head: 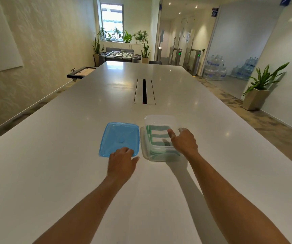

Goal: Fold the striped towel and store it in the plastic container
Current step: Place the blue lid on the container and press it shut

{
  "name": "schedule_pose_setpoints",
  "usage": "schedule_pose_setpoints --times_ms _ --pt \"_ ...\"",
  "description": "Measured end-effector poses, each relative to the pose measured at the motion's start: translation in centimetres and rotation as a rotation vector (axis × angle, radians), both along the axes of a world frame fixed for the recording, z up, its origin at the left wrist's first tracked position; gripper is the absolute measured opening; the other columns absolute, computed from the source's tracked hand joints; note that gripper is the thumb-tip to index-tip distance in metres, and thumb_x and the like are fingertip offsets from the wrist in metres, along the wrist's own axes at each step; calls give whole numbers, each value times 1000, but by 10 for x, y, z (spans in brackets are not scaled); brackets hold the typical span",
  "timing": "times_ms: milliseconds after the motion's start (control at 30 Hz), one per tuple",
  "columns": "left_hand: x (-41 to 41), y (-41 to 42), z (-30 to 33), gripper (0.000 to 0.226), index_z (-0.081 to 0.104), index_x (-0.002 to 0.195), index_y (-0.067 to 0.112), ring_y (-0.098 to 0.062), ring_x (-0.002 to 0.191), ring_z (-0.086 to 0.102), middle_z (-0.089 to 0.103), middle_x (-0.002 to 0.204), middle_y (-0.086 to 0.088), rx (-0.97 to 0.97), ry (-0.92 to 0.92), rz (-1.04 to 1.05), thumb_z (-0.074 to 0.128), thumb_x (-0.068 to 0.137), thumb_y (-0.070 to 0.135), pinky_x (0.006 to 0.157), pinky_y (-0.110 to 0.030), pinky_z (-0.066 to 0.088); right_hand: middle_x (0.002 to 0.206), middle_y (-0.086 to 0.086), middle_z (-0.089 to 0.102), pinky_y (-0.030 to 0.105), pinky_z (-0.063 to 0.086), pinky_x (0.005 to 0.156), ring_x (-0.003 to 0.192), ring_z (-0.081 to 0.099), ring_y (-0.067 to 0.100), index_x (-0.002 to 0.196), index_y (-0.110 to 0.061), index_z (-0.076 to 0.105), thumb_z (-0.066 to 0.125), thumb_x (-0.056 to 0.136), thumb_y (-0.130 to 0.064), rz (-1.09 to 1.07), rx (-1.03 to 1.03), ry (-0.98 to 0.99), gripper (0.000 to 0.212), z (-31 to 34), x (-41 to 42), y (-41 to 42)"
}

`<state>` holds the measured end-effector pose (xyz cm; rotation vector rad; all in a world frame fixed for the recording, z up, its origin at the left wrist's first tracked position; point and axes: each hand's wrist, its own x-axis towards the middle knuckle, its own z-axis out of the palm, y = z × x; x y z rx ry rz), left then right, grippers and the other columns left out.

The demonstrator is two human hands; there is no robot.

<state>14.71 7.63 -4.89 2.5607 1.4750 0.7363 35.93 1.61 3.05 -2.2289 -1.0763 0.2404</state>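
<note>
The green and white striped towel lies folded inside the clear plastic container on the white table. My right hand rests on the container's right side, thumb spread over the towel, fingers apart. To the left of the container lies the blue lid, flat on the table. My left hand sits at the lid's near edge with its fingertips on the rim; the frame does not show a firm grip.
The long white table stretches ahead, with a cable slot in its middle. A potted plant stands on the floor to the right. Water bottles are stacked beyond it, and a foosball table stands at the far end.
</note>
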Motion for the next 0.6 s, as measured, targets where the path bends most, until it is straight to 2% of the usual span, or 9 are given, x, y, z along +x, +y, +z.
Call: schedule_pose_setpoints --times_ms 100,200,300,400,500,600 --pt "-3 3 9 9 66 86 15 -29 84 62 66 86 -3 42 -18 -27 61 89 21 72 -38 42 156 13 33 46 28 114 143 31 31 147 -8 37 33 94 -63 32 5 -30 76 -1 4 -5" --pt "-7 9 25 9 60 84 13 -31 75 62 62 83 -6 97 -120 23 55 87 5 65 -40 46 156 13 35 44 25 117 145 29 28 146 -10 40 32 95 -62 22 137 -94 73 7 3 -11" --pt "-9 17 61 9 60 91 11 -32 80 61 62 93 -10 98 -393 80 53 94 15 65 -39 43 149 10 45 38 29 115 140 37 25 139 -12 48 39 96 -57 30 314 -104 63 17 -3 -14" --pt "-13 23 104 10 58 91 9 -30 84 61 63 95 -11 94 -691 64 54 95 17 66 -32 40 131 7 59 26 35 97 122 53 22 124 -12 59 48 96 -49 76 415 -93 47 31 -15 -17" --pt "-9 18 138 9 52 88 18 -24 91 65 61 95 2 -70 -1065 -57 53 96 23 74 -41 56 110 3 67 26 43 83 96 61 17 114 -10 65 53 96 -43 104 425 117 40 47 -28 -16" --pt "4 1 156 12 47 86 22 -25 106 65 58 108 -6 -283 -1414 -233 50 98 21 82 -45 58 109 8 69 35 55 81 88 67 21 107 -12 62 50 95 -52 120 397 484 44 60 -34 -12"
